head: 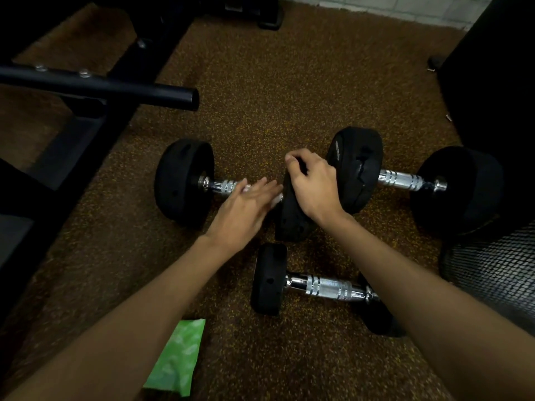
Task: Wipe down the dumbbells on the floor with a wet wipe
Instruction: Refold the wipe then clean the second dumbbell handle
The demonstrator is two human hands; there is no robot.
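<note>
Three black dumbbells with chrome handles lie on the speckled brown floor. The left dumbbell (182,183) has my left hand (246,209) laid over its handle, pressing a white wet wipe (276,199) that peeks out by the fingers. My right hand (312,183) grips the top of that dumbbell's right weight head (291,224). A second dumbbell (405,180) rests to the right. The third dumbbell (318,286) lies nearer me, partly under my right forearm.
A green wet wipe packet (176,360) lies on the floor by my left forearm. A black bench frame with a round bar (115,88) stands at the left. A black mesh bin (492,273) and dark equipment stand at the right.
</note>
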